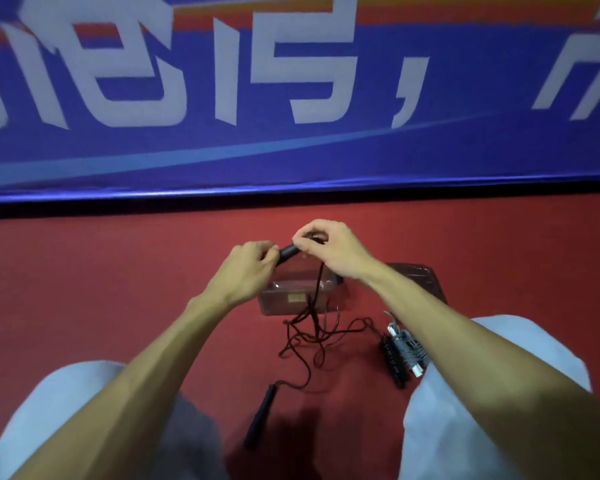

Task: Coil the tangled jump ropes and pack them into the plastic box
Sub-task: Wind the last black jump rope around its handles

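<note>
My left hand (pixel 248 266) grips one black handle (pixel 288 252) of a dark jump rope, held up above the clear plastic box (pixel 300 299). My right hand (pixel 329 247) pinches the rope where it leaves that handle. The cord (pixel 314 336) hangs down in front of the box and lies in a loose tangle on the red floor. The rope's other black handle (pixel 258 415) lies on the floor between my knees. A coiled black rope and a coiled grey-and-white rope (pixel 404 353) rest side by side to the right of the tangle.
The box's clear lid (pixel 420 280) lies on the floor right of the box, partly behind my right forearm. A blue banner wall (pixel 291 98) with white characters rises just behind the box. My knees in light trousers frame the floor at both sides.
</note>
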Available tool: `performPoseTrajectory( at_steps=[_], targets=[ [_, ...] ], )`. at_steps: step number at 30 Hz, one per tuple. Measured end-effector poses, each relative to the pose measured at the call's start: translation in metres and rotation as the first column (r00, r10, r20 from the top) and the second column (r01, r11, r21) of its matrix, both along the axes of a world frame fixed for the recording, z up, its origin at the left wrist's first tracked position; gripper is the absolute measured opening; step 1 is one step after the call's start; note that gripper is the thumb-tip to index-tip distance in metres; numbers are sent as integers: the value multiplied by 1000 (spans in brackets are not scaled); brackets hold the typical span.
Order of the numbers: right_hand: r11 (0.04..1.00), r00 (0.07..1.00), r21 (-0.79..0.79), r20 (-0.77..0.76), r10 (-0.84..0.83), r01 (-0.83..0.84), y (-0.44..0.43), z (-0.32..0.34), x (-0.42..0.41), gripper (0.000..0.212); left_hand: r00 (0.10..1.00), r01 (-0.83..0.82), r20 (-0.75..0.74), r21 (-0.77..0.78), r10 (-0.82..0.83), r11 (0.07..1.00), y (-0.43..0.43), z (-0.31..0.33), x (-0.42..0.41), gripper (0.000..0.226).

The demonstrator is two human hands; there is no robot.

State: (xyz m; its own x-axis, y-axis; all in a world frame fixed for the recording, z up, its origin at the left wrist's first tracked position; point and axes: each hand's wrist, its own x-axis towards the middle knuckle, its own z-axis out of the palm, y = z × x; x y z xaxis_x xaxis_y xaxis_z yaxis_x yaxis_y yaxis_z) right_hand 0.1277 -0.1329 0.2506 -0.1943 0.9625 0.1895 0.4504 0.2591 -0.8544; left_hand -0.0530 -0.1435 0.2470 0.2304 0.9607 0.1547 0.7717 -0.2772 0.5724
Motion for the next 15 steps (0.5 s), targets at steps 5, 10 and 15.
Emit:
performPoseTrajectory(
  at_steps=[5, 10, 15],
  targets=[
    [997, 950, -70, -307, -50, 30, -10, 5, -10, 25, 961, -78, 260, -57, 91, 995, -6, 2, 10, 62],
    [988, 940, -106, -334, 70, -111, -12, 12, -5, 41, 655, -89, 730, -182, 195, 979, -8, 14, 5, 59],
    [973, 948, -136, 236, 215, -186, -13, -25, -5, 26, 327, 9, 914, -256, 239, 967, -15, 26, 3, 56]
  ],
)
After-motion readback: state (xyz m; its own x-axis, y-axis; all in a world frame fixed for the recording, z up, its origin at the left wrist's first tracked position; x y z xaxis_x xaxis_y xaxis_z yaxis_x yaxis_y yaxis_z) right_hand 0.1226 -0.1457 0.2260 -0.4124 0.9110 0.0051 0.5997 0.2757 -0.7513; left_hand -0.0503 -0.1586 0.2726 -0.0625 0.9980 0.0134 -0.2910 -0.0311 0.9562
